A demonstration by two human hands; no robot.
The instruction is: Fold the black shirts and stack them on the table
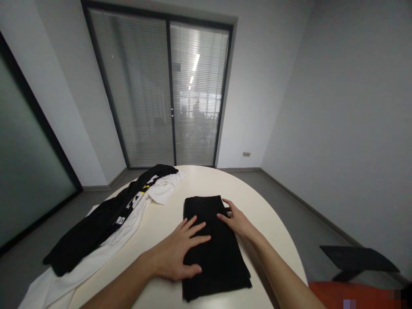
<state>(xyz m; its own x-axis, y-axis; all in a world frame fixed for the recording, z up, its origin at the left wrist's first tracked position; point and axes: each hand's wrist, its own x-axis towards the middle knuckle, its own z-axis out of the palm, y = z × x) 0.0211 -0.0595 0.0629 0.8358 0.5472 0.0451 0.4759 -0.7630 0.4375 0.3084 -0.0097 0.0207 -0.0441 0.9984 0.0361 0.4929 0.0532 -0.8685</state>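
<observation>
A folded black garment [222, 262] lies as a flat, narrow rectangle on the table in front of me; its exact kind cannot be made out. My left hand [177, 251] rests flat on its left side, fingers spread over the cloth. At the upper right edge, my right hand [240, 221] has its thumb on top of the cloth and its other fingers curled along the side, gripping that edge. To the left lies a long, loosely laid black garment [96, 227] with white and yellow print, on top of a white garment [128, 229].
The round cream table [257, 206] has its curved edge at the far side and right. A chair with a red seat [341, 294] and a black armrest [360, 259] stands at lower right. Beyond are a glass partition [141, 94] with blinds and grey walls.
</observation>
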